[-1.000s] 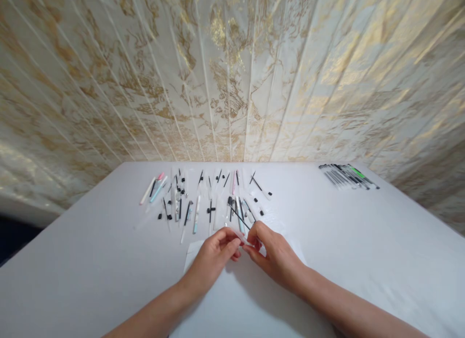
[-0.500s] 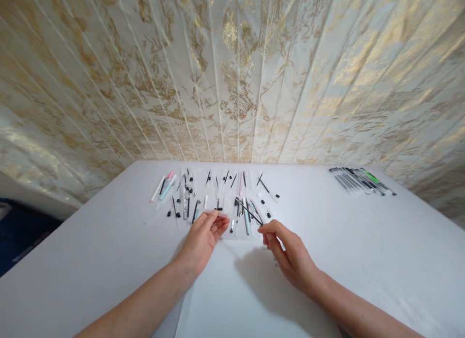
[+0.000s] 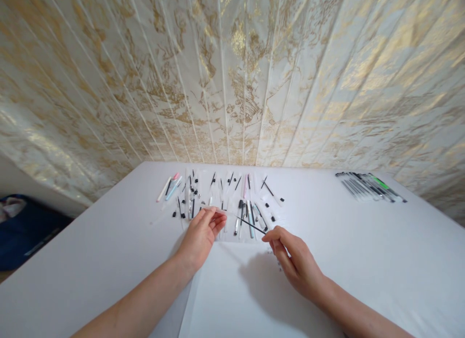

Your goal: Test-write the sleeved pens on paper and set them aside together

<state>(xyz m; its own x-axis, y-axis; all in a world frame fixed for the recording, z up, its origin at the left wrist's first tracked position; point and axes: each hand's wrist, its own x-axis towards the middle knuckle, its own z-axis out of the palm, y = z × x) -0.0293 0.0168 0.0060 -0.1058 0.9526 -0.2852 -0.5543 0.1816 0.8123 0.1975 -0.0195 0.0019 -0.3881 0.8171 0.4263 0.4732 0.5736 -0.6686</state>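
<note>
My left hand (image 3: 203,234) is closed in a pinch on a translucent, faintly pinkish pen barrel (image 3: 221,211), most of it hidden by the fingers. Between the thumb and fingers of my right hand (image 3: 296,260) is a thin dark pen refill (image 3: 250,223). Its tip points left towards the barrel, with a small gap visible between them. Beyond both hands lie loose pen parts: a light blue barrel (image 3: 251,221), black caps (image 3: 273,219) and several dark refills.
A row of clear and black pens (image 3: 366,187), one with a green part, lies at the far right of the white table (image 3: 392,260). White and pink pens (image 3: 163,189) lie far left. A patterned curtain (image 3: 240,86) hangs behind. A dark blue bag (image 3: 22,231) stands left.
The refill in my right hand has tilted flatter, its tip dropping to about the barrel's level. My left hand has shifted slightly left with the barrel. The camera view has turned a little.
</note>
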